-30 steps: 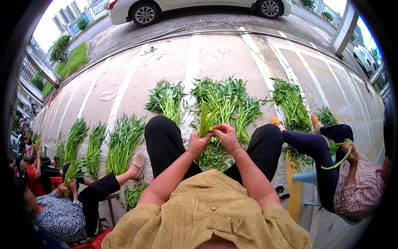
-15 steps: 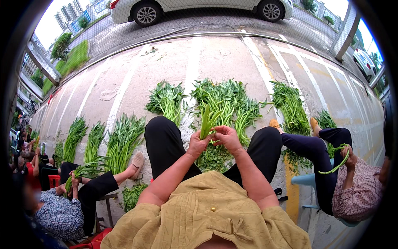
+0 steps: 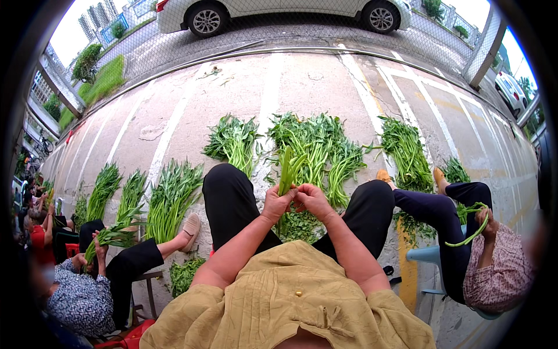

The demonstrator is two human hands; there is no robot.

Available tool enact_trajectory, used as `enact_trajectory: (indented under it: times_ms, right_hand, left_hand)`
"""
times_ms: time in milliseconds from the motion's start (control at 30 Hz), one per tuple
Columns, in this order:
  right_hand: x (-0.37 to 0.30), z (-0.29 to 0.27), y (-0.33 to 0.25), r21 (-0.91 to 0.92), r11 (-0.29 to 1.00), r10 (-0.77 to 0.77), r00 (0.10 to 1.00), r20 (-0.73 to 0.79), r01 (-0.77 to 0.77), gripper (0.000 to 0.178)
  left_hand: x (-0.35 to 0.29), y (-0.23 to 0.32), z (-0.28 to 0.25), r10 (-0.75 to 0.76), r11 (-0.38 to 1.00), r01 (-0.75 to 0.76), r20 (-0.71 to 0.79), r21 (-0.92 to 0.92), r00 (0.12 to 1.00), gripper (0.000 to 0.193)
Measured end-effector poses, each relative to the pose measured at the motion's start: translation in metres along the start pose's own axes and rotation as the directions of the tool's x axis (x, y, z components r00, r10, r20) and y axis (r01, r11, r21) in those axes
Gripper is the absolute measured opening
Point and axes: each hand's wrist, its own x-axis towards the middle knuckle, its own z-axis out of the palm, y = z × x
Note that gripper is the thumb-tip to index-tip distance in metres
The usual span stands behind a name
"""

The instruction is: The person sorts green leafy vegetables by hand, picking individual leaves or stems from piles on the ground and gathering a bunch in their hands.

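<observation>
Between my knees, my left hand [image 3: 277, 202] is closed around a small bundle of green water spinach stems [image 3: 286, 168], which stands upright out of the fist. Beside it, my right hand [image 3: 312, 199] has its fingertips pinched together, meeting the left hand's fingers at the base of the stems. What the right fingertips hold is too small to make out. Just beyond my hands lies a wide heap of leafy water spinach [image 3: 311, 136] on the ground. Under my hands is a pile of plucked leaves [image 3: 299, 225].
More greens lie left [image 3: 174, 200] and right [image 3: 405, 151]. A person at left [image 3: 81, 296] holds leafy stems; a person at right on a blue chair [image 3: 427, 256] holds a long stem. A wire fence [image 3: 325, 43] and white car [image 3: 285, 9] stand beyond.
My right fingers have closed in against my left hand, and the bundle has shifted slightly left. The person at left has tilted their greens more upright.
</observation>
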Motion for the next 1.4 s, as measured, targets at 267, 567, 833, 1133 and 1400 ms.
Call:
enact_trajectory:
  times_ms: [267, 567, 833, 1133, 1400]
  right_hand:
    - [0.001, 0.000, 0.002, -0.100, 0.992, -0.077, 0.996, -0.032, 0.074, 0.007]
    - [0.000, 0.004, -0.006, 0.073, 0.997, 0.009, 0.999, -0.032, -0.007, 0.007]
    - [0.019, -0.024, 0.009, -0.250, 0.937, -0.285, 0.948, -0.140, 0.245, 0.027]
    - [0.006, -0.004, 0.000, -0.113, 0.959, -0.274, 0.951, -0.140, 0.260, 0.016]
    - [0.006, -0.005, 0.005, -0.105, 0.940, -0.337, 0.930, -0.144, 0.325, 0.012]
  left_hand:
    - [-0.001, 0.003, 0.002, -0.018, 1.000, 0.018, 0.003, -0.024, 1.000, 0.012]
    - [0.001, 0.002, -0.001, -0.024, 0.997, 0.025, 0.025, -0.070, 0.999, 0.011]
    - [-0.001, 0.014, -0.008, 0.000, 0.990, -0.001, -0.012, -0.144, 1.000, 0.011]
    - [0.001, 0.001, -0.006, -0.009, 0.998, 0.008, 0.018, 0.059, 1.000, 0.013]
    - [-0.002, 0.005, 0.001, -0.003, 0.989, 0.000, 0.018, 0.150, 1.000, 0.018]
